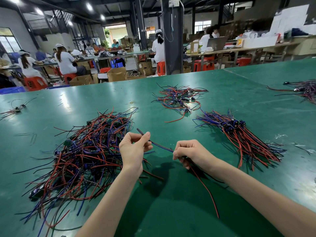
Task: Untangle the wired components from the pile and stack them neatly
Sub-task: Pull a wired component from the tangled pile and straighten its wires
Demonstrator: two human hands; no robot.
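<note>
A big tangled pile of red, blue and black wired components lies on the green table at the left. An aligned stack of components lies to the right, wires fanned toward me. Between them I hold one wired component above the table. My left hand pinches its blue and black wires near their far end. My right hand grips the component's body, which its fingers hide. Red and black wires hang from that hand toward me.
A smaller loose tangle sits farther back in the middle. Another bundle lies at the far right, and a small one at the far left. A yellow rubber band lies on the table. People work at benches beyond the table's far edge.
</note>
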